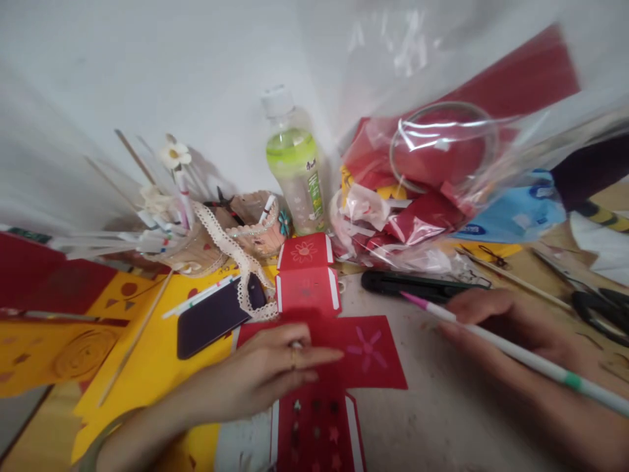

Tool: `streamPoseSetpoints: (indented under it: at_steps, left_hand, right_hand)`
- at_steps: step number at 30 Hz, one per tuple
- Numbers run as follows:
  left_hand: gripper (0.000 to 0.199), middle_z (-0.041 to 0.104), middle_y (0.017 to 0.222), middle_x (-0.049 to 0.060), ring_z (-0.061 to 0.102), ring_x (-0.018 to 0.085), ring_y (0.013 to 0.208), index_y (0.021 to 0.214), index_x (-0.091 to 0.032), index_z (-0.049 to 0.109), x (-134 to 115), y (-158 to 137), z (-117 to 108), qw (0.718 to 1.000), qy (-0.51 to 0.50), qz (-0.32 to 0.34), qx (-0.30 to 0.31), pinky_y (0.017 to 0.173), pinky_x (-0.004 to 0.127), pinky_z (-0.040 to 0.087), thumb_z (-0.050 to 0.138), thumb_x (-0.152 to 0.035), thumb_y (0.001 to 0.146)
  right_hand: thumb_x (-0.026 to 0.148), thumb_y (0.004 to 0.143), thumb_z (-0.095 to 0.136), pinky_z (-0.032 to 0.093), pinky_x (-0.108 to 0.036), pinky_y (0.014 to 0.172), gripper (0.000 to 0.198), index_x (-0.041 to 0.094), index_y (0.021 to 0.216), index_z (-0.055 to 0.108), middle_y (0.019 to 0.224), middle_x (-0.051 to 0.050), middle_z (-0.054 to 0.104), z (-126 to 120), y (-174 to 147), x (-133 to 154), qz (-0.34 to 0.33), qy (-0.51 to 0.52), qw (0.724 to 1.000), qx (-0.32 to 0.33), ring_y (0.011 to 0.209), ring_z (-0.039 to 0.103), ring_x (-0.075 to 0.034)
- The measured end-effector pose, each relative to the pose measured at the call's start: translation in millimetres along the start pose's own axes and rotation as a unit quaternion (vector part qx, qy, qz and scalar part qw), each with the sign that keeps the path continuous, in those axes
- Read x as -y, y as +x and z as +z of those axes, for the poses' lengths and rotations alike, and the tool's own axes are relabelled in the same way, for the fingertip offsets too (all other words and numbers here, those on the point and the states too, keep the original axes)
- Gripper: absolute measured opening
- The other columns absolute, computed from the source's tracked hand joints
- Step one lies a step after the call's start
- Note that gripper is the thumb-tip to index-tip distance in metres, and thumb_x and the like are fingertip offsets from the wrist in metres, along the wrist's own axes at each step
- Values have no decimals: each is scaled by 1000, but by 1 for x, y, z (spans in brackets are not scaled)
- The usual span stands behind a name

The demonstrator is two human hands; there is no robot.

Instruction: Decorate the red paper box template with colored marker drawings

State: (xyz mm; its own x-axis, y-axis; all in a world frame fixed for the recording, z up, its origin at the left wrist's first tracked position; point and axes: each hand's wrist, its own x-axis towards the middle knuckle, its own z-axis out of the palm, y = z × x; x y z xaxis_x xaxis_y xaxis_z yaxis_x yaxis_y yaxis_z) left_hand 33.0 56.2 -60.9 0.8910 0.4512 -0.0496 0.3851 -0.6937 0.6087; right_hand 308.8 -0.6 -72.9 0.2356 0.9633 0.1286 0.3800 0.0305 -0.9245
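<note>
Head view: our left hand (275,367) rests half open on the red card (327,387), flat on the table (417,419), index finger outstretched toward its pink flower (366,349). Our right hand (531,393) pinches a pen (511,353), pink tip near the cutter (393,283).

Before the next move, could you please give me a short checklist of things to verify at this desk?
1. Right hand holding the pen: ok.
2. Pen tip clear of the red card: ok.
3. Left hand pressing the card down: cannot tell; it is over the card.
4. Pink flower uncovered: ok.
5. Pink flower dry: cannot tell.
6. Bottle upright, cap on: ok.
</note>
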Motion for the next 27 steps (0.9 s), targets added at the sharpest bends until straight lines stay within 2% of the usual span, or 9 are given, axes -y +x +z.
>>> streamPoseSetpoints:
  at_steps: [5,9,11,13,16,20,22,24,27]
  left_hand:
    - [41,57,93,3,54,14,94,136,-26,39,-15,-14,-21,989,16,-81,-121,83,28,47,34,-21,96]
    - [41,63,79,-2,60,10,75,134,-21,41,-34,-42,-15,965,-1,-136,-225,78,25,51,42,-22,93]
    - [40,67,80,-1,61,8,66,130,-20,45,-51,-59,-3,950,-43,-143,-273,65,19,52,49,-23,91]
    - [22,70,79,0,62,8,62,109,-20,61,-69,-74,15,938,-74,-134,-310,55,15,51,53,-26,89]
    - [20,71,78,3,65,12,65,87,-19,68,-93,-89,47,931,-94,-100,-339,56,18,53,53,-32,90]
    - [26,66,78,5,62,10,61,98,-19,68,-107,-92,88,924,-102,-66,-362,53,18,51,48,-35,92]
    - [27,64,79,5,62,11,67,108,-19,65,-107,-88,105,918,-64,-69,-385,58,19,52,46,-32,93]
    - [27,63,83,4,62,11,70,114,-20,61,-104,-85,118,910,-45,-69,-407,59,18,52,48,-31,92]
    - [24,63,87,5,63,11,75,111,-19,60,-102,-82,130,902,-39,-56,-426,61,17,53,47,-27,93]
  right_hand:
    - [43,76,63,40,-23,57,16,27,74,60,70,3,60,-6,6,-2,30,50,998,-7,67,54,-15]
    - [33,76,67,40,-27,66,10,26,79,61,79,2,59,-7,7,-2,17,150,988,-20,72,54,-14]
    - [28,78,66,40,-28,65,7,24,77,61,77,1,58,-10,9,5,1,174,984,-35,69,53,-13]
    - [25,80,62,40,-28,62,8,22,73,61,70,1,56,-16,10,18,-17,201,978,-58,65,52,-13]
    - [27,85,53,40,-28,59,18,21,73,65,62,0,55,-29,2,42,-48,238,967,-82,60,51,-12]
    - [29,73,66,41,-29,60,13,21,63,65,63,-1,57,-38,-35,56,-74,241,966,-64,62,53,-14]
    - [29,69,72,40,-26,53,18,22,58,60,59,0,55,-37,-54,50,-58,179,981,-56,59,50,-13]
    - [34,72,71,42,-25,51,21,22,60,59,56,2,51,-33,-65,37,-21,166,986,-12,54,47,-12]
    - [41,78,64,52,-32,64,21,22,71,60,65,0,54,-27,-63,22,-3,177,984,14,60,54,-15]
